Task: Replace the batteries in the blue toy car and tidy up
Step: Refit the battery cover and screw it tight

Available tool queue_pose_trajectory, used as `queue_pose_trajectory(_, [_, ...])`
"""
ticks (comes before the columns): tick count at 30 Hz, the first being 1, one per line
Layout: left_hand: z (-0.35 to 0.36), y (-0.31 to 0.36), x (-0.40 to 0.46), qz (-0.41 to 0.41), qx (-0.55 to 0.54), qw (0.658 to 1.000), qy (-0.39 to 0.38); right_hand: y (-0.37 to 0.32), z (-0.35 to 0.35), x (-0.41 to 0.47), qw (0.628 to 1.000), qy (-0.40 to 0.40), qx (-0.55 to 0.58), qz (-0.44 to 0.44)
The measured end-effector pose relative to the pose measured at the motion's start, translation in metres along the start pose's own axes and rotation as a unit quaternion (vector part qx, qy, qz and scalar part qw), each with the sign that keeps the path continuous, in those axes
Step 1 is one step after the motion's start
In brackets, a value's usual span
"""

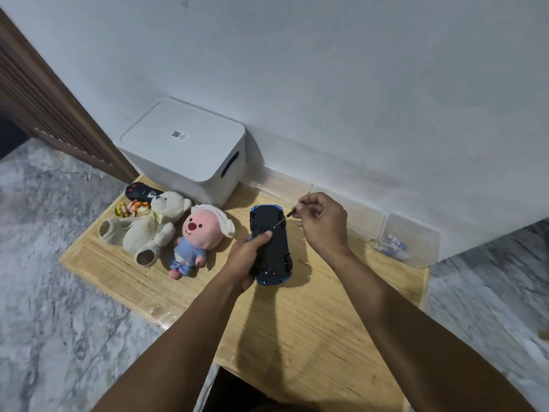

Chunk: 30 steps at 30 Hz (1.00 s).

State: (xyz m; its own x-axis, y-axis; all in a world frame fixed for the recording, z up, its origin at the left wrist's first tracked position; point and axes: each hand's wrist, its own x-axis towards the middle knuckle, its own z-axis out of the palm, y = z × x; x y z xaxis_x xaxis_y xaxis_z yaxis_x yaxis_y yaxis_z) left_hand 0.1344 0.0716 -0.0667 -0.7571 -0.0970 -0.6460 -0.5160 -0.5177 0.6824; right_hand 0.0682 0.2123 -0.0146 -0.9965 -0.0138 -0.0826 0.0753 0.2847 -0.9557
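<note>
Left hand (248,257) round the upturned blue toy car (271,245) (mid-board), right hand (322,223) pinching a screwdriver (285,217), tip on its underside

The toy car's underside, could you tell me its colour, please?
Black, with blue body edges, on the toy car; head view.

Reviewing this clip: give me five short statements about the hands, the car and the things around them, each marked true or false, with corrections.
1. The blue toy car lies underside up. True.
2. The right hand pinches a thin metal screwdriver pointed at the car's underside. True.
3. The left hand rests flat on the wooden board. False: it grips the car, thumb on the underside.
4. The white lidded storage box stands open. False: its lid is on.
5. The pink-faced plush toy lies to the right of the car. False: it lies to its left.
</note>
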Motion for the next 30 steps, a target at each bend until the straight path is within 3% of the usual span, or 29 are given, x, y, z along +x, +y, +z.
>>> queue_pose_trajectory(30, [0.0010,0.0021,-0.0022,0.002,-0.013,1.000,-0.014,0.0032,-0.0007,0.0020,1.000,0.002,-0.019,0.009])
